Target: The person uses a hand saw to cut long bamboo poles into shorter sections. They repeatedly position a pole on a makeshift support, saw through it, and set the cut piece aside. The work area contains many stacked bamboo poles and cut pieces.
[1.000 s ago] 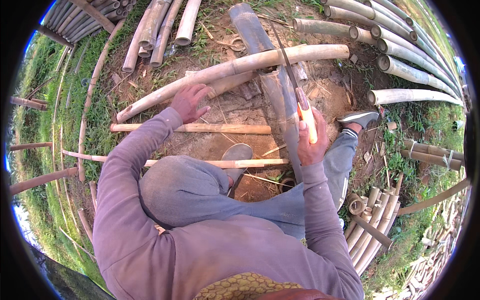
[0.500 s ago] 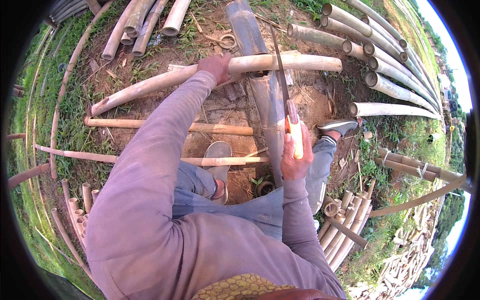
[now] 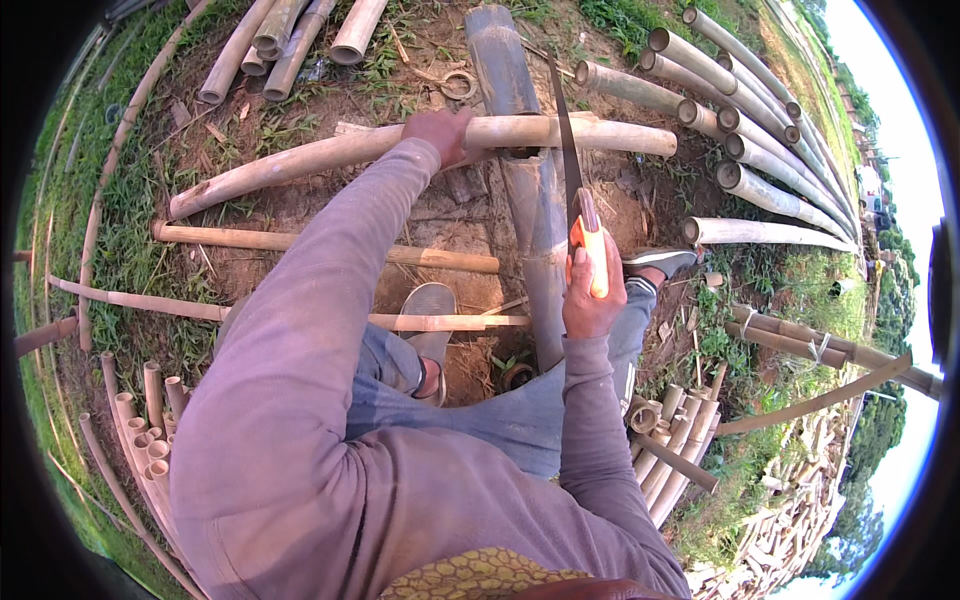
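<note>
My left hand [image 3: 438, 135] is closed around a pale bamboo pole [image 3: 290, 168] lying crosswise in front of me. That pole rests on a thick, greyish bamboo trunk [image 3: 540, 225], which runs away from me between my legs. In my right hand [image 3: 592, 308] is the orange handle of a handsaw [image 3: 572, 165]. Its long dark blade crosses the pole just right of the trunk, tip pointing away from me. The pole's cut end sticks out to the right of the blade. How deep the blade sits in the pole cannot be made out.
Thinner bamboo pieces [image 3: 440, 258] lie on the ground to my left, near my foot [image 3: 430, 310]. Stacked bamboo poles [image 3: 770, 190] fill the far right, with more [image 3: 285, 50] at far left. Short bamboo bundles [image 3: 680, 450] stand near both sides. Beyond lies a scrap heap [image 3: 790, 510].
The saw has slid a little away from me across the pole, its handle now closer to the pole. My left hand keeps its hold. The whole view has shifted slightly.
</note>
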Motion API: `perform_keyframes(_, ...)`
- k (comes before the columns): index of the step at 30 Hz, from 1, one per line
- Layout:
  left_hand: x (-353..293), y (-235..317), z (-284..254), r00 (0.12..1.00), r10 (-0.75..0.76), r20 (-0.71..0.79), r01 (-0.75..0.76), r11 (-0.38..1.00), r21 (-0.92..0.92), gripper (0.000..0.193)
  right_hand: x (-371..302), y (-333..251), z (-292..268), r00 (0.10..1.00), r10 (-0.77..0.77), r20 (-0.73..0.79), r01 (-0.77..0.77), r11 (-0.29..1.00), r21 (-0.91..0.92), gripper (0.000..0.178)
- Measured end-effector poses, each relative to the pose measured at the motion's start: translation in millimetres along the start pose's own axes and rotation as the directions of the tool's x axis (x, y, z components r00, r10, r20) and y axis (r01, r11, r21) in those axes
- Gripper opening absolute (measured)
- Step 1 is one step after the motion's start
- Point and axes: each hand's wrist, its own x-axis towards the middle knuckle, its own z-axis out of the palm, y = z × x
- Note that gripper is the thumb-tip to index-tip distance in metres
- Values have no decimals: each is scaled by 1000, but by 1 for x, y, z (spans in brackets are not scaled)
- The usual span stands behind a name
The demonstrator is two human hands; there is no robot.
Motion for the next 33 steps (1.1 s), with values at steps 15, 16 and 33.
perform_keyframes(15, -3, 0, -1, 1000, 5, 1, -5, 1000, 1, 52, 37, 15, 22, 999, 41, 2, -42, 995, 92, 40)
perform_keyframes(16, -4, 0, -4, 1000, -3, 15, 3, 1000, -3, 52, 18, 7, 8, 1000, 24, 9, -24, 999, 45, 42)
perform_keyframes(33, -6, 1, -5, 999, -3, -49, 4, 1000, 11, 50, 26, 10, 6, 1000, 2, 17, -3, 998, 58, 45)
